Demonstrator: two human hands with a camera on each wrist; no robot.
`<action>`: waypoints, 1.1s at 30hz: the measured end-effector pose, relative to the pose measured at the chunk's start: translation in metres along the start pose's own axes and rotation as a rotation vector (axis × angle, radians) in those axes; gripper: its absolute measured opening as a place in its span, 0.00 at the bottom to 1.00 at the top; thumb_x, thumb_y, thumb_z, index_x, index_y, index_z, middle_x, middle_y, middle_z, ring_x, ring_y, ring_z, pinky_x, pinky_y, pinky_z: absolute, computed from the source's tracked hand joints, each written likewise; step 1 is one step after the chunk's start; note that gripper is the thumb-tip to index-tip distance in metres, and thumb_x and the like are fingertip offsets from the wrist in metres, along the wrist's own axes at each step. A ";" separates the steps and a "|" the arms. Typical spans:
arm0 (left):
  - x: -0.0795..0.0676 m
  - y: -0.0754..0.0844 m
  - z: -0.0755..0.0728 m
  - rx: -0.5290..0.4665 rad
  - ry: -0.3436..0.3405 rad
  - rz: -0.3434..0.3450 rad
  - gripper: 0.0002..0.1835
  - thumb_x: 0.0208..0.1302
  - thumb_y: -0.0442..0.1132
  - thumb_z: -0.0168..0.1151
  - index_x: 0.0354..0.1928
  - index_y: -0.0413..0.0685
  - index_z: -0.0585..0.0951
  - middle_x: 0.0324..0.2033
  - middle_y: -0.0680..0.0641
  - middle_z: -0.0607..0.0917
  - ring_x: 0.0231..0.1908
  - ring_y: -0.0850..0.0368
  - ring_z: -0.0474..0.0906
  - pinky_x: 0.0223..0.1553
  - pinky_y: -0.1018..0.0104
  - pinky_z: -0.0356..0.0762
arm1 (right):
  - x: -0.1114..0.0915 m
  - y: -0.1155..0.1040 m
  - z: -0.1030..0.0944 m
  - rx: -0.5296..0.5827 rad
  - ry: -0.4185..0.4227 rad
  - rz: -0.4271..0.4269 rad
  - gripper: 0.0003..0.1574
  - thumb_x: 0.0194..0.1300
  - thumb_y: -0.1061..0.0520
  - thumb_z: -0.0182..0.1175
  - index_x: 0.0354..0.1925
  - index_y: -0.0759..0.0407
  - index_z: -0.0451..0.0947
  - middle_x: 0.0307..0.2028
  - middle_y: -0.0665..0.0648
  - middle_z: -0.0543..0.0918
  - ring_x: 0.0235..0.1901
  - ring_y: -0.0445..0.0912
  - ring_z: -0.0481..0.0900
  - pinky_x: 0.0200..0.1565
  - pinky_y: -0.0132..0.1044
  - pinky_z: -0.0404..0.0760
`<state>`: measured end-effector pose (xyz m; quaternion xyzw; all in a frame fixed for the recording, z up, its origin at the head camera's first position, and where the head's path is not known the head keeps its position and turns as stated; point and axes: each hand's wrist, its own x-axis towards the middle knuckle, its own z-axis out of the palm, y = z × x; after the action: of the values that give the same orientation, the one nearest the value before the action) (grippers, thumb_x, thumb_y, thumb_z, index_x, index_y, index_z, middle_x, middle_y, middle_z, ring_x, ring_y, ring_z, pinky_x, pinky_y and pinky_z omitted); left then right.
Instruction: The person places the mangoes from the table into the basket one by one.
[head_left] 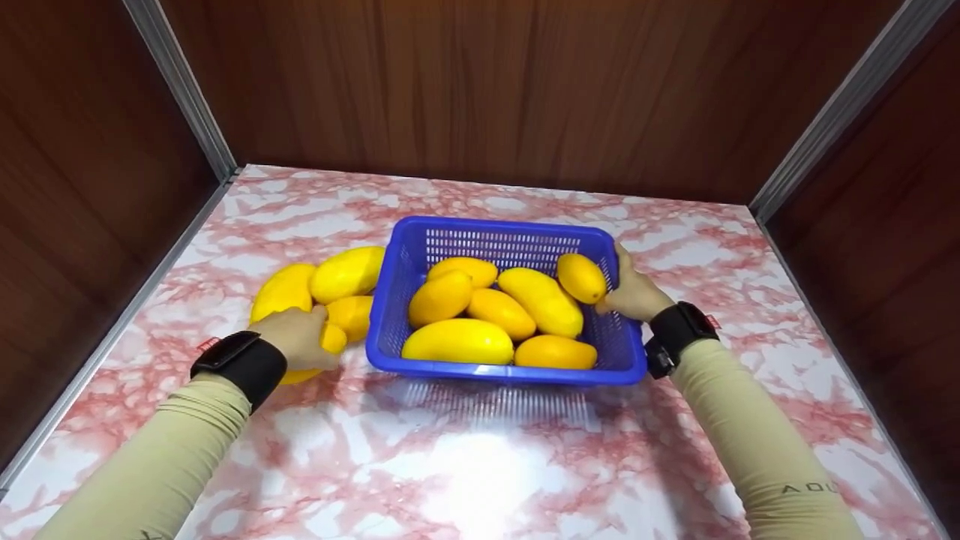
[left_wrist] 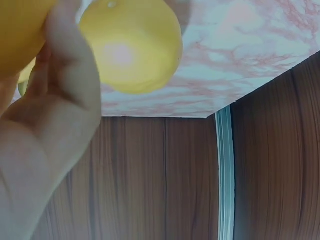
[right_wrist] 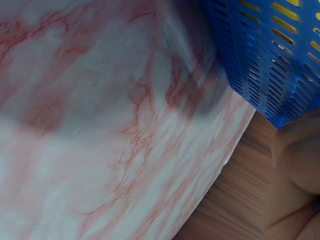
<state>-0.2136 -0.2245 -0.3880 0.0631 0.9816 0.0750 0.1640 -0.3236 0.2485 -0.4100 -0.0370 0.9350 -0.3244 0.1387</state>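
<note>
A blue plastic basket (head_left: 506, 373) with slotted walls stands at the middle of the marbled table, holding several yellow mangoes (head_left: 541, 300). My right hand (head_left: 637, 296) grips the basket's right side, thumb over the rim; the right wrist view catches that hand at the slotted wall (right_wrist: 270, 55). Left of the basket, my left hand (head_left: 292, 337) holds a mango (left_wrist: 20, 35), its fingers curled round it and hiding much of it. Around this hand lie several loose mangoes, among them a bright yellow one (head_left: 349, 274) close against the basket's left wall and another (head_left: 283, 289) beside it.
The table (head_left: 480, 457) has a red and white marbled top with a glare spot near its front. Dark wood-grain panels (head_left: 487, 90) enclose it at the back and both sides, with grey metal strips (head_left: 187, 97) at the corners.
</note>
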 end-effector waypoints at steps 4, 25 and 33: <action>0.006 0.001 -0.001 -0.017 0.110 0.004 0.41 0.53 0.58 0.64 0.59 0.34 0.67 0.45 0.28 0.81 0.43 0.31 0.78 0.44 0.37 0.75 | -0.001 0.000 0.000 0.008 0.003 0.004 0.78 0.46 0.62 0.66 0.78 0.56 0.23 0.65 0.79 0.67 0.50 0.61 0.75 0.54 0.50 0.77; 0.026 0.033 -0.007 -0.258 0.436 0.117 0.38 0.58 0.56 0.61 0.67 0.43 0.68 0.59 0.34 0.77 0.54 0.36 0.70 0.59 0.42 0.66 | 0.002 0.001 0.000 0.015 -0.007 0.000 0.79 0.45 0.62 0.66 0.78 0.54 0.21 0.64 0.79 0.68 0.48 0.60 0.76 0.51 0.47 0.77; 0.034 0.056 -0.006 -0.183 0.491 0.230 0.37 0.59 0.58 0.63 0.66 0.44 0.71 0.60 0.36 0.78 0.60 0.35 0.71 0.67 0.42 0.61 | 0.000 0.000 -0.001 0.008 -0.009 0.005 0.78 0.46 0.62 0.66 0.78 0.54 0.21 0.65 0.79 0.67 0.50 0.61 0.75 0.54 0.50 0.76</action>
<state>-0.2422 -0.1654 -0.3841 0.1390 0.9675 0.1944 -0.0830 -0.3242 0.2490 -0.4094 -0.0356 0.9330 -0.3278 0.1439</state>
